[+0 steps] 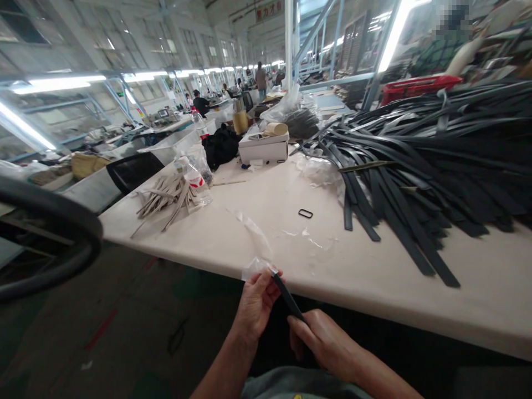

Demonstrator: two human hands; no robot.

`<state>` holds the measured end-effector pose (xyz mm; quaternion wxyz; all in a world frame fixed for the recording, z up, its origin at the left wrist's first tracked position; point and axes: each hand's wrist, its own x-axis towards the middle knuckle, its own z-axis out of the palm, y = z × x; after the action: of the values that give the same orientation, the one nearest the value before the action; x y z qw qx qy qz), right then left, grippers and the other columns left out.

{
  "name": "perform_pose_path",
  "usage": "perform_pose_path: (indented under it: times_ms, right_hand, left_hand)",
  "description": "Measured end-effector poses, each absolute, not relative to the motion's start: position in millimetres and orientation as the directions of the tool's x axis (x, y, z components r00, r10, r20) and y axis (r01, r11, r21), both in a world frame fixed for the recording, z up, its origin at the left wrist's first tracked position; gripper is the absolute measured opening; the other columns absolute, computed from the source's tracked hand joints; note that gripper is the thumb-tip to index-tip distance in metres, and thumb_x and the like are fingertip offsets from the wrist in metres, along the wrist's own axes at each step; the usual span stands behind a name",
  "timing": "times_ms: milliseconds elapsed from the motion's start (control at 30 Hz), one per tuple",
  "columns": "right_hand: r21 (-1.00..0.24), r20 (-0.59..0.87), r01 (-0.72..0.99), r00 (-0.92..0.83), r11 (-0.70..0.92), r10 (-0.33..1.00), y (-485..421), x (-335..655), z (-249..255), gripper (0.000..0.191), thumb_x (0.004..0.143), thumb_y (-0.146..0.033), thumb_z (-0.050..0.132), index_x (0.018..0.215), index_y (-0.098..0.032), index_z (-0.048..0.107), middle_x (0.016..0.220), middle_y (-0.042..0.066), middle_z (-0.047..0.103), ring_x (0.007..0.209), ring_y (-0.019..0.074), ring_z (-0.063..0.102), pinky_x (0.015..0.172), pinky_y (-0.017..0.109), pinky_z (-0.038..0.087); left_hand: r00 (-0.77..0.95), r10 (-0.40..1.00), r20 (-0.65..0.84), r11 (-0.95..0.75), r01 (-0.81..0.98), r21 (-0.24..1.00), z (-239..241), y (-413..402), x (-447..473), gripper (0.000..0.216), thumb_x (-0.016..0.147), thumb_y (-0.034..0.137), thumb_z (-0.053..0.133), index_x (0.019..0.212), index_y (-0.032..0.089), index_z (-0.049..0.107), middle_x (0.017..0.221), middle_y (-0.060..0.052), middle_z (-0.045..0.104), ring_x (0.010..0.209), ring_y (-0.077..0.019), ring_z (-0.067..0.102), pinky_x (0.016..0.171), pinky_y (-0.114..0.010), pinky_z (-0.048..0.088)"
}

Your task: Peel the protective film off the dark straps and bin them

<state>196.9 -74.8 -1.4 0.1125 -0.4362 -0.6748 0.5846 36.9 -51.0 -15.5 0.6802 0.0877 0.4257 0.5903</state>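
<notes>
Item: black strap, single, held below and left of the strap heap, off the near edge of the counter.
Left hand: thumb and fingers pinching the strap's upper end, where a clear plastic sleeve trails up onto the counter.
Right hand: closed around the strap's lower part.
Black oblong ring: flat on the counter, just left of the heap.
Tan strips, water bottle: well left of the heap.
White box: left of the heap's far end.

Table: black straps (heaped), buckle, box.
</notes>
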Motion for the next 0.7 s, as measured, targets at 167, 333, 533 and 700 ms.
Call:
perform_pose_path:
  times_ms: [167, 333, 533, 700]
  right_hand:
    - [-0.893, -0.36, 0.442, -0.592, -0.083, 0.721, -76, 199, 1, 0.058, 0.097, -0.043, 0.03, 0.063, -0.016, 0.069, 0.062, 0.006, 0.07, 0.055, 0.0165, 0.059, 0.059, 0.026, 0.044]
    - [-0.891, -0.375, 0.441, -0.586, -0.105, 0.718, -75, 198, -1, 0.058, 0.097, -0.044, 0.031, 0.065, -0.015, 0.069, 0.063, 0.007, 0.07, 0.054, 0.0157, 0.058, 0.057, 0.025, 0.043]
    - [-0.884, -0.436, 0.427, -0.608, -0.19, 0.663, -76, 199, -11, 0.061, 0.097, -0.051, 0.031, 0.07, -0.012, 0.07, 0.065, 0.008, 0.071, 0.045, 0.0119, 0.051, 0.045, 0.021, 0.039]
    - [-0.892, -0.445, 0.387, -0.675, -0.231, 0.588, -71, 193, -14, 0.063, 0.096, -0.053, 0.029, 0.068, -0.012, 0.067, 0.059, 0.006, 0.066, 0.037, 0.0092, 0.045, 0.038, 0.019, 0.035]
  left_hand:
    - [-0.06, 0.869, -0.491, 0.297, -0.73, 0.616, -19, -53, 35, 0.034, 0.059, 0.035, 0.089, 0.079, 0.014, 0.071, 0.074, -0.002, 0.076, 0.067, -0.0118, 0.069, 0.065, -0.022, 0.055]
    - [-0.051, 0.856, -0.514, 0.297, -0.765, 0.571, -15, -53, 37, 0.037, 0.055, 0.034, 0.091, 0.079, 0.015, 0.07, 0.076, -0.002, 0.077, 0.069, -0.0125, 0.07, 0.065, -0.022, 0.056]
    - [-0.034, 0.861, -0.508, 0.311, -0.755, 0.578, -19, -56, 33, 0.033, 0.06, 0.032, 0.089, 0.082, 0.015, 0.071, 0.078, -0.003, 0.077, 0.07, -0.0133, 0.07, 0.068, -0.023, 0.056]
    - [-0.007, 0.889, -0.459, 0.334, -0.675, 0.658, -29, -78, 41, 0.03, 0.064, 0.032, 0.087, 0.08, 0.011, 0.073, 0.08, -0.006, 0.076, 0.072, -0.0133, 0.069, 0.069, -0.021, 0.055]
